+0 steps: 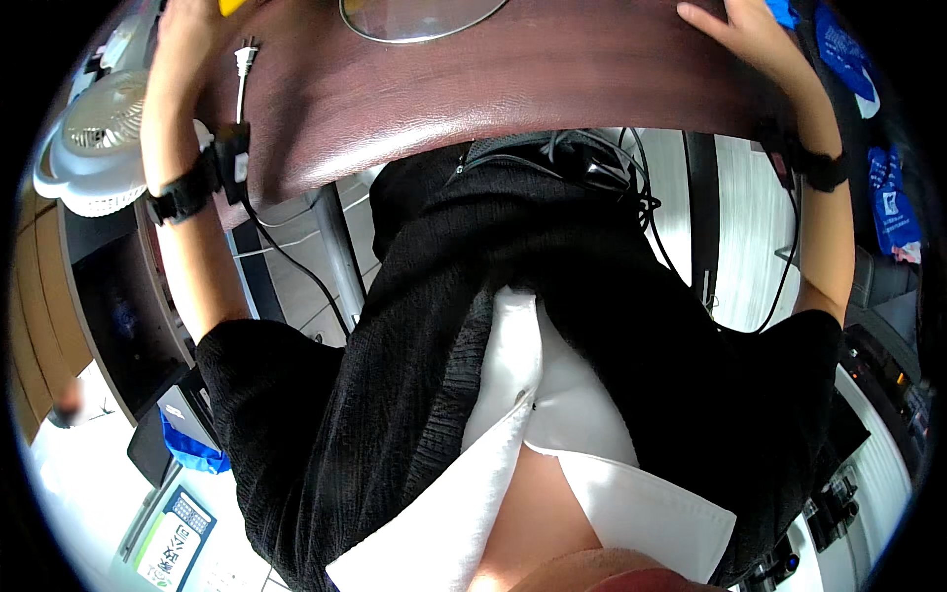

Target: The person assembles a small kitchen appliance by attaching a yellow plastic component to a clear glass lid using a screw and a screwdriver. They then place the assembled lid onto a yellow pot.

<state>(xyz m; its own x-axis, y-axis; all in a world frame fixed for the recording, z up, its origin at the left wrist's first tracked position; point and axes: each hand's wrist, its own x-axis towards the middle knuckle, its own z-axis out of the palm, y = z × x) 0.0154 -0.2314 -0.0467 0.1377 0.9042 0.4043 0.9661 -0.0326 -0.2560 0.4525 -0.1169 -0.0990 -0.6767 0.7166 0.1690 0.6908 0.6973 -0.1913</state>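
Observation:
My left hand (189, 30) is at the far left of the brown leather-like tabletop (552, 84), its fingers cut off by the upper edge of the picture. Right beside it shows the corner of a yellow thing (230, 5); whether the hand holds it I cannot make out. A white power plug (246, 57) on a cord lies just right of that wrist. Between my hands, a round clear glass piece with a thin metal rim (412, 40) is partly in view. Over the tabletop's right end, my right hand (748, 37) has its thumb stretched out, with nothing seen in it.
A white fan (99, 138) stands left of my left forearm. Black straps (185, 195) with cables circle both wrists. Blue packages (893, 202) lie at the right. More black cables (646, 202) hang below the table's near edge, by a small black pouch (552, 158).

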